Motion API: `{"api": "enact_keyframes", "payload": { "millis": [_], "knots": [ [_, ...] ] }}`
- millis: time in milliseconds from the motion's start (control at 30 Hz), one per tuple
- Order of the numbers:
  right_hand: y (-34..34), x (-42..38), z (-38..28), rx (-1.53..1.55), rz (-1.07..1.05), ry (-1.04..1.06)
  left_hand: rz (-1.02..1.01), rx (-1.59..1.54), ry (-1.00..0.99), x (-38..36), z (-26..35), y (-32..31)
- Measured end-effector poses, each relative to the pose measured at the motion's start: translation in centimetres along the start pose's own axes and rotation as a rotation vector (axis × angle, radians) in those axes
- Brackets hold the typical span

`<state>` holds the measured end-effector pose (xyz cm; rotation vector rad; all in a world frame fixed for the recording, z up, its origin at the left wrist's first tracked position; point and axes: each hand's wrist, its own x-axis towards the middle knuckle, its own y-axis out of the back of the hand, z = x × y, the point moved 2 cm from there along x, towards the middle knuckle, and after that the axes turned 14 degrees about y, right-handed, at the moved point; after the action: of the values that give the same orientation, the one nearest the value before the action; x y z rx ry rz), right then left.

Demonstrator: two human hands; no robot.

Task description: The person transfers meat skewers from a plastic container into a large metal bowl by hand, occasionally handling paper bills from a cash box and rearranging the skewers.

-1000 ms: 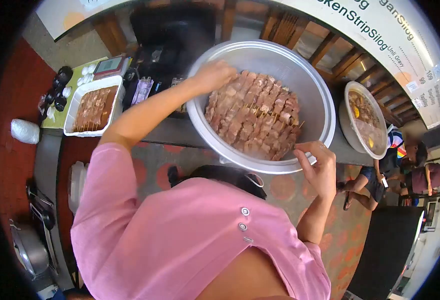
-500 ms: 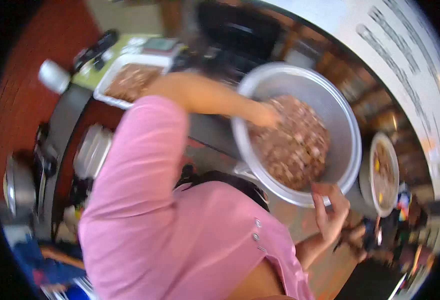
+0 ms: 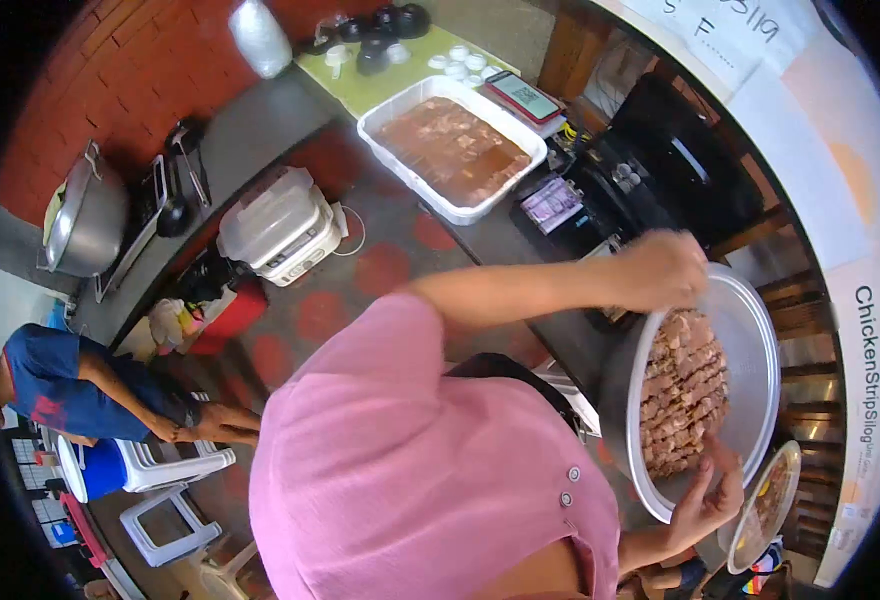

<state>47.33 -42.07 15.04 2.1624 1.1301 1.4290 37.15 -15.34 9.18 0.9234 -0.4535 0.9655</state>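
A large silver metal pot [image 3: 752,350] stands at the right, with pieces of raw meat [image 3: 682,395] packed in rows inside it. My left hand [image 3: 665,270] is closed above the pot's far rim, slightly smeared by motion; what its fingers hold is hidden. At the near side of the pot, my right hand [image 3: 712,495] has thumb and fingers pinched together beside the lower end of the meat. Whatever is in that pinch is too small to make out.
A white tray [image 3: 410,178] of meat in brown liquid sits on the counter beside a phone [image 3: 525,98]. Banknotes [image 3: 552,204] lie near a black case. A second bowl [image 3: 782,470] stands beyond the pot. Another person [image 3: 80,385] is at far left, near white stools.
My left hand has come up out of the meat to above the pot's rim. My right hand stays pinched at the near side. The view has swung left, showing more of the room.
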Motion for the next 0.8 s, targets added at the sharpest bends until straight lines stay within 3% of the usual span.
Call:
{"api": "enact_keyframes", "payload": {
  "millis": [100,133,167,200,233,267,300,367,467,500,600,667,733,800],
  "knots": [
    [-4.9,2.7,-2.4,0.071,0.072,0.02,0.134,0.203,0.322,-3.1,-4.5,12.5],
    [-6.7,3.9,-2.9,0.114,0.074,0.015,0.212,0.397,0.41,-5.2,-7.7,15.4],
    [-8.7,5.2,-3.4,0.149,0.034,0.054,0.115,0.56,0.479,-7.2,-11.1,18.4],
    [-10.9,6.6,-3.7,0.182,-0.003,0.09,0.151,0.803,0.536,-9.0,-12.6,21.7],
    [-13.4,8.0,-4.5,0.185,-0.042,0.138,-0.137,0.912,0.865,-10.7,-16.4,24.7],
    [-16.1,9.4,-5.0,0.183,-0.081,0.182,0.028,0.945,0.8,-12.0,-15.5,26.8],
    [-19.8,10.4,-4.1,0.376,-0.176,0.076,0.072,0.968,0.929,-12.7,-14.7,28.7],
    [-27.5,12.5,-4.7,0.54,-0.303,0.122,0.012,1.156,1.075,-16.1,-19.4,31.3],
    [-38.1,14.5,-8.1,0.601,-0.418,0.414,-0.031,1.148,1.106,-17.6,-23.6,32.9],
    [-41.4,15.2,-9.4,0.552,-0.421,0.605,-0.005,1.152,1.046,-17.7,-24.2,33.1],
    [-49.3,16.2,-12.6,0.487,-0.525,0.648,0.006,1.221,1.03,-17.7,-27.7,34.2],
    [-53.7,16.7,-13.8,0.317,-0.617,0.871,0.0,1.281,0.939,-16.8,-28.3,34.3],
    [-56.8,17.0,-14.4,0.294,-0.57,0.908,-0.268,1.365,0.967,-16.3,-29.3,33.6],
    [-58.7,17.2,-14.3,0.267,-0.527,0.946,-0.286,1.318,0.932,-15.7,-29.3,33.1]
  ]
}}
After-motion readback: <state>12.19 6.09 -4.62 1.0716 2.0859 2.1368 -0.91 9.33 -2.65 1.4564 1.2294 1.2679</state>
